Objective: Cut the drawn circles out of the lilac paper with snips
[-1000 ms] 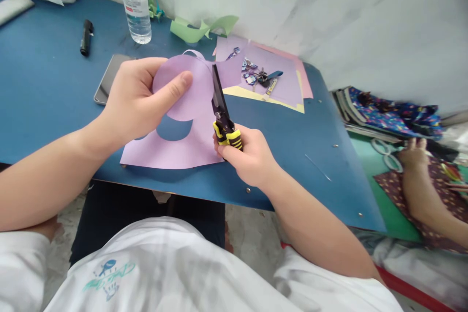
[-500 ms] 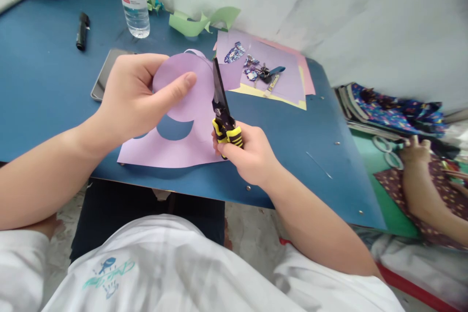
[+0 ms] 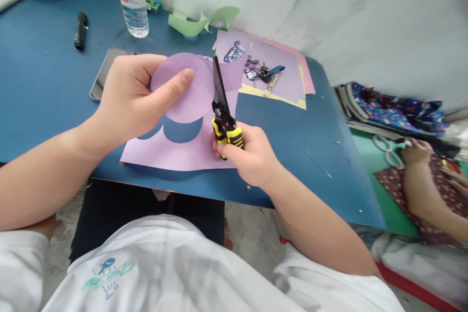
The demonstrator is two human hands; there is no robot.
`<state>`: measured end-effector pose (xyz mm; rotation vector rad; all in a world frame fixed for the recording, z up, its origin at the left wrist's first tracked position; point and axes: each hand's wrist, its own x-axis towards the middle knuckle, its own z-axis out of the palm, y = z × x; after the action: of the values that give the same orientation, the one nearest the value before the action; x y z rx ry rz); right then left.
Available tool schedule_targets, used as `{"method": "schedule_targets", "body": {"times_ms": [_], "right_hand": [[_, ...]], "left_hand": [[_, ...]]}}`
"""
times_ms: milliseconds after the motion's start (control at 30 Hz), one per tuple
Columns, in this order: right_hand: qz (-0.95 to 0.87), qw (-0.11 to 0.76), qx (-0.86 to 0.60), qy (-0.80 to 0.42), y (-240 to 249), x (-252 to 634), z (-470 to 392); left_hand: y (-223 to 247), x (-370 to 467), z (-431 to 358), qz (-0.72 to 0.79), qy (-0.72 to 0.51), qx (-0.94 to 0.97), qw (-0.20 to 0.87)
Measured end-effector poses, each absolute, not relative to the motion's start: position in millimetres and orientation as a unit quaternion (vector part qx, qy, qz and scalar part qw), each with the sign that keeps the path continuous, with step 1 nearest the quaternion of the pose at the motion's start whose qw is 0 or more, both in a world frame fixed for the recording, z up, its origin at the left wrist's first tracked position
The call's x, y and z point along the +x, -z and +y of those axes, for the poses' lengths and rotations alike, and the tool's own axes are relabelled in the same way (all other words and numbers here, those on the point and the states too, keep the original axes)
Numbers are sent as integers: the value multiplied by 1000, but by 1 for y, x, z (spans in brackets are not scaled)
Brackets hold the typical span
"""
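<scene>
My left hand point(image 3: 137, 95) pinches a round purple paper disc point(image 3: 186, 100) between thumb and fingers. Wrapped round the yellow and black handles of the scissors point(image 3: 224, 107) is my right hand point(image 3: 248, 148). The blades look closed, point away from me and lie by the disc's right edge. Below the disc, a larger purple sheet point(image 3: 175, 155) with curved cut-outs rests on the blue table point(image 3: 288, 141). Its upper right part reaches towards the stacked papers. Whether the disc is still joined to the sheet cannot be told.
A water bottle point(image 3: 133, 7), a black marker point(image 3: 81, 31) and a phone point(image 3: 107, 70) lie or stand at the left. Green paper scraps point(image 3: 190, 24) and a paper stack point(image 3: 292, 73) with keys are behind. At right, another person's hand point(image 3: 417, 151) holds scissors point(image 3: 387, 148).
The larger purple sheet has shifted right and slightly towards me. The thin strip above the disc has dropped, and the disc has moved slightly left. The other person's hand has closed more on their scissors.
</scene>
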<state>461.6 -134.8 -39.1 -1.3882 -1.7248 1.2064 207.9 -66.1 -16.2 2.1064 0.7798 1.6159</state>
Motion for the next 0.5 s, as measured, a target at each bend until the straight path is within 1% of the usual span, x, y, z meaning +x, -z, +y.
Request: {"method": "schedule_targets", "body": {"times_ms": [267,500], "right_hand": [[-647,302,-522,-467,40,460,-133],[-645,299,-500,-496,42,462,-134]], "left_hand": [[14,210,-64,249,-579,760,157],[17,207,-62,245,-555,775,178]]}}
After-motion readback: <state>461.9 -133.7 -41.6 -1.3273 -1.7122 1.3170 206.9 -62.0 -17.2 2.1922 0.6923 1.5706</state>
